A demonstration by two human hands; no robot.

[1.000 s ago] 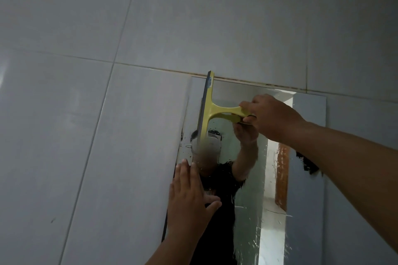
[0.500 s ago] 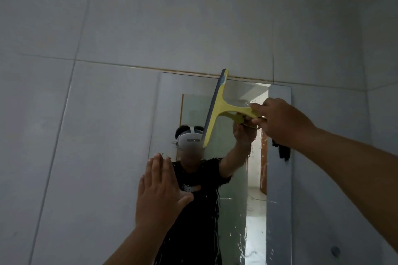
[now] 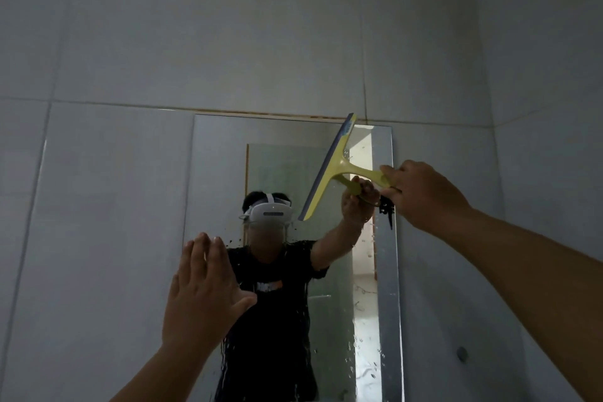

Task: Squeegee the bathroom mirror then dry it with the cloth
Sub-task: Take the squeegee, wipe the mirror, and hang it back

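left hand (image 3: pixel 202 290) raised flat, fingers straight, right hand (image 3: pixel 424 192) gripping, arm outstretched

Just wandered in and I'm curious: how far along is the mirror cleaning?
Early to midway. The upper mirror looks mostly free of drops, so some passes seem done. In hand: the right hand grips the yellow squeegee, blade near the top edge, while the left hand is open at the mirror's left edge. Left: drops cover the lower glass, and no cloth is visible.

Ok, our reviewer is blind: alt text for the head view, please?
The right hand holds a yellow squeegee tilted at the top of a wet wall mirror. The left hand, fingers straight, lies at the mirror's left edge.
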